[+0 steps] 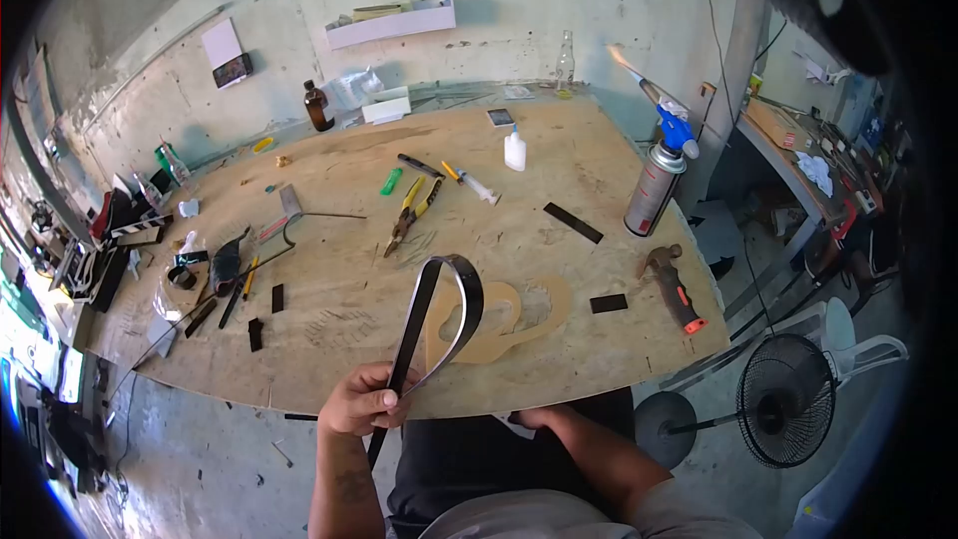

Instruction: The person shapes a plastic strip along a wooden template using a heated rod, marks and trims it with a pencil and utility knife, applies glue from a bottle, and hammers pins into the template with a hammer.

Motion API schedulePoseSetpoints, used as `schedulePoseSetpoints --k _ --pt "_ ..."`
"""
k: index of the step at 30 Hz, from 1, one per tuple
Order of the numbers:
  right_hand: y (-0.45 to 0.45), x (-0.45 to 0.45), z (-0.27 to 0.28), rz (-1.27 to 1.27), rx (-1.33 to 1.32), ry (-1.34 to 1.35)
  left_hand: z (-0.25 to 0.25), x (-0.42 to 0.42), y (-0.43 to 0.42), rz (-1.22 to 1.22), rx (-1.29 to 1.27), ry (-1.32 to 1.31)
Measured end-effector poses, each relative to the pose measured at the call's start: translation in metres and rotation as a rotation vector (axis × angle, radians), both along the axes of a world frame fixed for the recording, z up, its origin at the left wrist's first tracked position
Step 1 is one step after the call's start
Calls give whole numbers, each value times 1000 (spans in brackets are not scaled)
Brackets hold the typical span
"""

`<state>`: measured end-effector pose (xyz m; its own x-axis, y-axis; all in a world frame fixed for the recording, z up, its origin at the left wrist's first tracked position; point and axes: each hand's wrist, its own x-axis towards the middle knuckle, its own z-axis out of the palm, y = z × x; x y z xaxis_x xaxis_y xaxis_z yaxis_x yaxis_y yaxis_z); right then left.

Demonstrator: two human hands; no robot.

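My left hand (361, 401) is closed around a black strip (469, 289) with a shiny inner side, bent into a teardrop loop. The loop stands up over the front of the wooden table, and a straight tail hangs below my fist. Behind it on the wood lies a flat tan cut-out shape (489, 344) with curved openings, partly covered by the loop. My right hand (534, 418) is low at the table's front edge, against my dark clothing. Its fingers are mostly hidden.
Pliers (411, 215), a syringe (471, 183), a white glue bottle (514, 152) and short black strips (573, 223) lie or stand on the table (329, 180). To the right are a torch on a gas can (656, 190), a hammer (673, 289) and a fan (786, 400).
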<state>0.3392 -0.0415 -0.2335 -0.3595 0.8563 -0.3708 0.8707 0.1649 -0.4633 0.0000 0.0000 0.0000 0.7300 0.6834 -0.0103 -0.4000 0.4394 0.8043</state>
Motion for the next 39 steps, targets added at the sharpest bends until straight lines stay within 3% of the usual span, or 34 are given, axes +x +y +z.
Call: schedulePoseSetpoints --k 2,5,12,16,19,24,31,35,39 --pt "1 0 -30 -31 53 -90 -3 4 1 17 37 10" --pt "3 -9 -48 33 -102 -193 6 2 -2 38 36 6" --pt "1 7 -28 -29 53 -57 3 2 -1 24 5 1" --pt "-2 -7 -3 -1 -62 -177 4 6 -2 37 41 15" --pt "0 2 -13 64 -151 -207 6 5 -2 39 36 11" --pt "5 11 -33 38 28 -100 8 4 -2 35 16 30" --pt "0 0 -31 59 -98 -179 4 6 -1 37 68 -6" --pt "-5 10 9 -52 -25 -68 2 3 -1 40 42 17" --pt "-6 2 -24 -27 24 -46 2 5 -1 35 56 38"
